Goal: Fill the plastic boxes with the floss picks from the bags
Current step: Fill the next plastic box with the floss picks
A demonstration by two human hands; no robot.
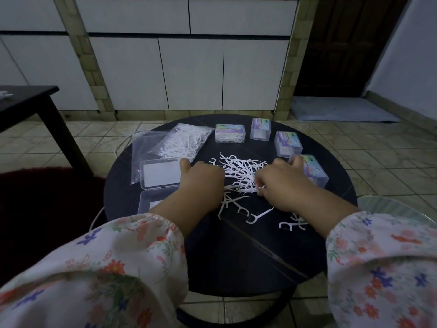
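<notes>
A few floss picks (243,189) are pinched by the right hand (281,185) and gripped in the curled left hand (201,183) beside the loose pile (241,168). Labels on closed boxes (229,133) cannot be read; the open box (160,174) lies left.

Head-worn wide-angle view, looking forward and down, close over round table (236,256)

Home interior, dim light: tiled floor (378,147), white cabinet doors (191,74) along wall, dark wooden door (343,43) with grey doormat (340,108), red rug (47,197), low round black table (236,252).
</notes>
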